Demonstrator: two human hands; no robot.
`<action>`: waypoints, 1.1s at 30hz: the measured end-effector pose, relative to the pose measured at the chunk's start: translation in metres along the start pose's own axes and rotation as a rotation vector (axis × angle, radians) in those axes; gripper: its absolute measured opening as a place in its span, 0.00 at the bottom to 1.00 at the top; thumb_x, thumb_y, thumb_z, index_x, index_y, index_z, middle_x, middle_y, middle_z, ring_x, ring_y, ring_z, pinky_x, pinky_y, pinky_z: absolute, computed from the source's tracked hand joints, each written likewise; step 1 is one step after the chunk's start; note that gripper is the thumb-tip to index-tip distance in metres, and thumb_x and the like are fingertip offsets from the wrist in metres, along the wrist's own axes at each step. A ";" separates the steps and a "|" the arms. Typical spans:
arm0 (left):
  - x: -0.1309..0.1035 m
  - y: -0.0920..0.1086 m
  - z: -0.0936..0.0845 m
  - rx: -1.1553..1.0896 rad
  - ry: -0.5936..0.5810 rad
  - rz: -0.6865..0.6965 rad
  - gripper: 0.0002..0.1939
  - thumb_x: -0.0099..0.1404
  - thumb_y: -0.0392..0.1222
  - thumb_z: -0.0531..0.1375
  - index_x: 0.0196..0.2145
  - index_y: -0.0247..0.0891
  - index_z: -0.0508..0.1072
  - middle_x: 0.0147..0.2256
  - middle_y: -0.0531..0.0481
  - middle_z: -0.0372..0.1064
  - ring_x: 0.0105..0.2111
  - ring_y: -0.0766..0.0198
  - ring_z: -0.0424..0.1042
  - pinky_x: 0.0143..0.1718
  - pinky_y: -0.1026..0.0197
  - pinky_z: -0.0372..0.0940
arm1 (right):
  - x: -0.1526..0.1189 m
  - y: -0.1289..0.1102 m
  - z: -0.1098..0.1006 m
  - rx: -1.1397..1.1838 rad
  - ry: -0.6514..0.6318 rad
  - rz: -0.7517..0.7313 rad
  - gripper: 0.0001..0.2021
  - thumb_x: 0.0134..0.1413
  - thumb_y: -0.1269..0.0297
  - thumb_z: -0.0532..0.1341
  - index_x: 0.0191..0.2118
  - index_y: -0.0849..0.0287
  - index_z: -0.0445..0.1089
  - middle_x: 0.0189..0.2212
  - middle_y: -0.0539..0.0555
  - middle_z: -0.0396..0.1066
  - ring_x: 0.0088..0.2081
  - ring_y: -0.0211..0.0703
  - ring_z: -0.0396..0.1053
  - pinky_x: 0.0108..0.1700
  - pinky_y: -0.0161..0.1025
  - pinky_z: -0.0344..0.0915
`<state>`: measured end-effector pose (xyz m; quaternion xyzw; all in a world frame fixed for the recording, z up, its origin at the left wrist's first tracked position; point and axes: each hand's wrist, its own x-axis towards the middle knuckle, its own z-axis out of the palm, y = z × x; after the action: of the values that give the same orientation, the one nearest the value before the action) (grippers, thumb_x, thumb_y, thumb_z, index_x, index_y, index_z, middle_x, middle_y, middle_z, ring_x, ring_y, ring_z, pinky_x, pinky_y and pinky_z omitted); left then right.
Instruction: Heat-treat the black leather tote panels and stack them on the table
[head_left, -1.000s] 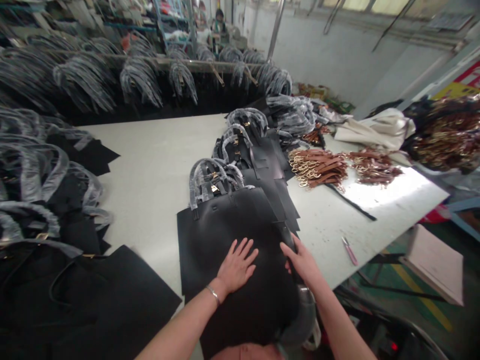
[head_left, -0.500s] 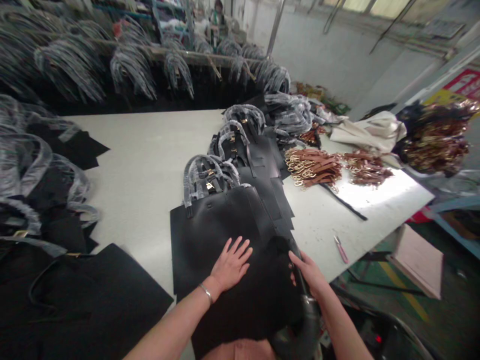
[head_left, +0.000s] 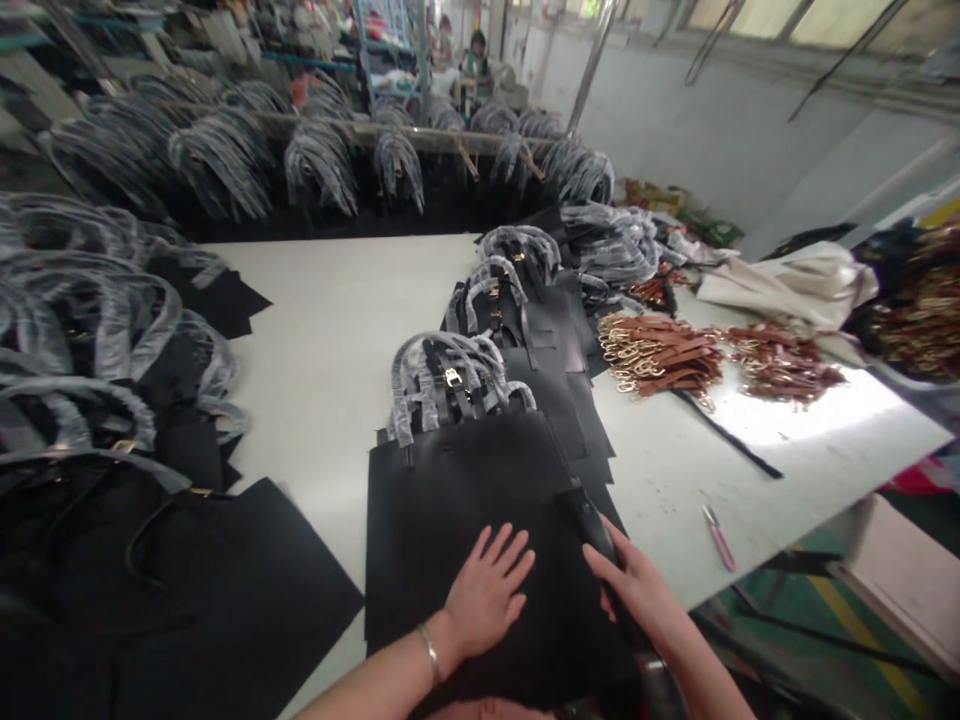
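A black leather bag panel [head_left: 450,500], with plastic-wrapped handles [head_left: 450,385] and a gold clasp [head_left: 452,377] at its far edge, lies flat in front of me. My left hand [head_left: 486,595] rests palm down on it, fingers spread. In my right hand [head_left: 637,580], the fingers wrap round a black vacuum hose nozzle [head_left: 592,525]. Its head is at the panel's right side; whether it touches the surface I cannot tell. Behind the panel, more black pieces [head_left: 559,385] with wrapped handles overlap in a row.
On the left, black bag pieces [head_left: 247,570] with wrapped handles are piled on the white table [head_left: 322,300]. Brown straps with gold hooks [head_left: 660,355], a black strip [head_left: 731,435] and pink-handled snips [head_left: 720,540] lie to the right. Wrapped handles [head_left: 225,160] hang along a rail behind.
The nozzle and my right hand have moved, its head now lying further over the panel's right side. My left hand stays flat on the panel. The camera view has shifted left.
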<state>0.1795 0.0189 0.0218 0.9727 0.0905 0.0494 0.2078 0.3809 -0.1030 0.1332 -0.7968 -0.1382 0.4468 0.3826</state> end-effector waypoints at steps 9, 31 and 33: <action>-0.012 0.004 -0.010 -0.185 -0.079 0.008 0.27 0.68 0.45 0.56 0.64 0.44 0.59 0.67 0.48 0.51 0.67 0.55 0.50 0.66 0.48 0.50 | 0.028 -0.028 0.026 -0.127 -0.057 -0.057 0.34 0.56 0.51 0.61 0.66 0.53 0.55 0.12 0.41 0.64 0.14 0.40 0.65 0.16 0.32 0.63; 0.000 -0.023 -0.009 -0.047 0.008 -0.017 0.31 0.69 0.56 0.56 0.66 0.47 0.55 0.70 0.45 0.40 0.70 0.50 0.38 0.68 0.41 0.38 | 0.087 -0.050 0.010 0.140 -0.047 0.079 0.22 0.54 0.52 0.65 0.52 0.52 0.63 0.19 0.42 0.65 0.13 0.35 0.63 0.12 0.31 0.61; 0.000 -0.023 -0.009 -0.051 -0.001 -0.020 0.31 0.69 0.55 0.56 0.66 0.48 0.55 0.70 0.46 0.39 0.70 0.50 0.38 0.68 0.41 0.38 | 0.090 -0.053 0.003 0.154 0.008 0.049 0.20 0.55 0.52 0.64 0.50 0.52 0.63 0.19 0.41 0.64 0.14 0.34 0.63 0.14 0.30 0.62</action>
<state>0.1751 0.0434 0.0205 0.9662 0.0989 0.0489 0.2329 0.4354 -0.0152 0.1167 -0.7699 -0.0822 0.4621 0.4325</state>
